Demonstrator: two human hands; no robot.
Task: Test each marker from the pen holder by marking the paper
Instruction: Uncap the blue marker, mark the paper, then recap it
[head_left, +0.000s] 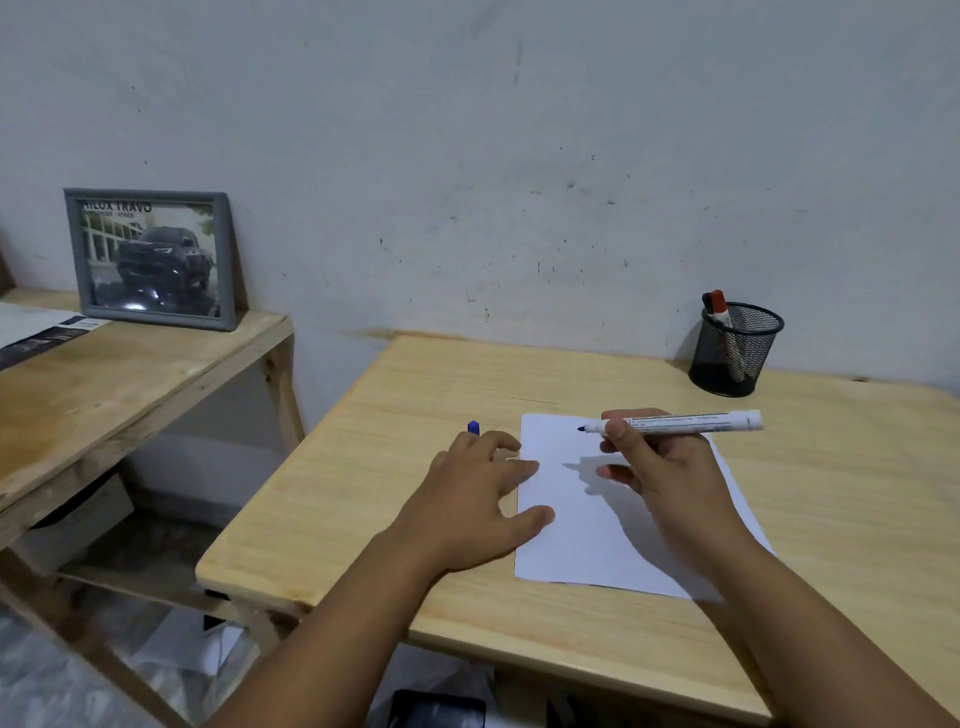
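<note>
A white sheet of paper (587, 525) lies on the light wooden table (395, 467). My right hand (660, 467) grips an uncapped white marker (696, 421) above the sheet, held almost level with its blue tip pointing left. My left hand (478, 499) rests palm down at the paper's left edge, fingers spread, thumb on the sheet. A blue cap (473, 427) pokes out just past its far fingers; whether they hold it is unclear. A black mesh pen holder (735, 353) stands at the back right, holding a red-capped marker (718, 304) and another marker beside it.
A lower wooden side table (130, 384) stands to the left with a framed car picture (153, 260) and some printed papers. The wall runs right behind both tables. A dark object lies on the floor below the table's front edge.
</note>
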